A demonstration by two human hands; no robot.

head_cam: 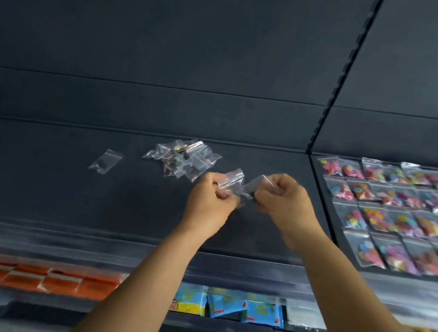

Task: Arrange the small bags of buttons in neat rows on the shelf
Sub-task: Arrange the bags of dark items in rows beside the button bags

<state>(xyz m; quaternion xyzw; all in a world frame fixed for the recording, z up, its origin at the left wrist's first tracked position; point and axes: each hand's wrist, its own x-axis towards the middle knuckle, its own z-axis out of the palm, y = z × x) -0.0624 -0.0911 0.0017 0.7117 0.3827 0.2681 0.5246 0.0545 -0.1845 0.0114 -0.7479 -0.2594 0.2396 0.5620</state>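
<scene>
Above the dark shelf (44,185), the left hand (209,200) is pinching one small clear bag (234,178) with curled fingers and the right hand (286,201) is pinching another bag (255,188) just beside it, while behind them a loose pile of bags (185,159) is lying, with a single bag (106,161) apart on its left.

Glossy clear plastic bags (185,159), matt shelf (71,189)

text: none legible | blue packets (228,306): print too blurred | button bags (388,214): no readable labels
</scene>
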